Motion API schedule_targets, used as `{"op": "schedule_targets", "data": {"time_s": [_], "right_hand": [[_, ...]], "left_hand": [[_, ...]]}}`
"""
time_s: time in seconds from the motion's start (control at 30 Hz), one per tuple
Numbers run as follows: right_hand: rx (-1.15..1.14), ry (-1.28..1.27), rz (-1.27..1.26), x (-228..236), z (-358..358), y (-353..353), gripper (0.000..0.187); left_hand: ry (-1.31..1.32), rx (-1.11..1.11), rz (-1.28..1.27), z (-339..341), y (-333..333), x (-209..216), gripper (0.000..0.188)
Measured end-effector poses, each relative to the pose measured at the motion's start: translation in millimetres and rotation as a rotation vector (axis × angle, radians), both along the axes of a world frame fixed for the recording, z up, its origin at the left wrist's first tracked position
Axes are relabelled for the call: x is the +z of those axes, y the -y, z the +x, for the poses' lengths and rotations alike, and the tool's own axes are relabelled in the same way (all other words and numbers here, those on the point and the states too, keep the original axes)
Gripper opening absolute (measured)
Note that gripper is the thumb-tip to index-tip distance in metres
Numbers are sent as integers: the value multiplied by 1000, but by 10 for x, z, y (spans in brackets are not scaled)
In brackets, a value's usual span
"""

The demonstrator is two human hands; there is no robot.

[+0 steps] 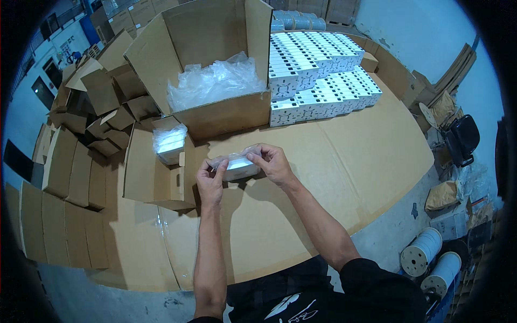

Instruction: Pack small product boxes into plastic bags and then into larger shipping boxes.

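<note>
Between my two hands, above the cardboard-covered table (301, 215), is a small white box (240, 168) with clear plastic wrap around its top. My left hand (211, 180) pinches the plastic at the box's left end. At the other end my right hand (272, 163) grips it, thumb on top. Just left of my left hand stands an open cardboard carton (145, 167). Several plastic-wrapped white boxes (170, 144) lie in its far part. Behind it, a larger open carton (226, 118) holds a heap of clear plastic bags (218, 81).
Stacked rows of white boxes (323, 97) fill the table's far right. Open empty cartons (102, 102) are piled at left, above closed brown cartons (59, 226) standing in rows. Cable spools (423, 250) and a black chair (462, 137) stand on the floor at right.
</note>
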State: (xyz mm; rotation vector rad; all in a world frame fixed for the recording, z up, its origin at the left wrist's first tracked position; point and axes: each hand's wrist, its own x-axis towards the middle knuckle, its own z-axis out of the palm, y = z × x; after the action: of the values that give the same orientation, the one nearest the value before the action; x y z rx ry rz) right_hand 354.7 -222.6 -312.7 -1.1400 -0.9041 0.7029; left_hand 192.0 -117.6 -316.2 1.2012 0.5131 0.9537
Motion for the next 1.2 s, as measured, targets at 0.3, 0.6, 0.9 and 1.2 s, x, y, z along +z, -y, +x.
{"op": "schedule_targets", "data": {"time_s": [0.3,0.6,0.9,1.2], "right_hand": [[-1,-72,96,93,-57,12,13],[85,100,159,263,97,206,26],[13,245,-155,334,-27,221,28],[37,207,-191,346,-13,198,28]], "left_hand": [[14,87,-22,47,51,25,24],[-26,100,-39,48,30,1,22],[42,183,107,86,149,187,31],[-336,295,944,-59,165,416,25]]}}
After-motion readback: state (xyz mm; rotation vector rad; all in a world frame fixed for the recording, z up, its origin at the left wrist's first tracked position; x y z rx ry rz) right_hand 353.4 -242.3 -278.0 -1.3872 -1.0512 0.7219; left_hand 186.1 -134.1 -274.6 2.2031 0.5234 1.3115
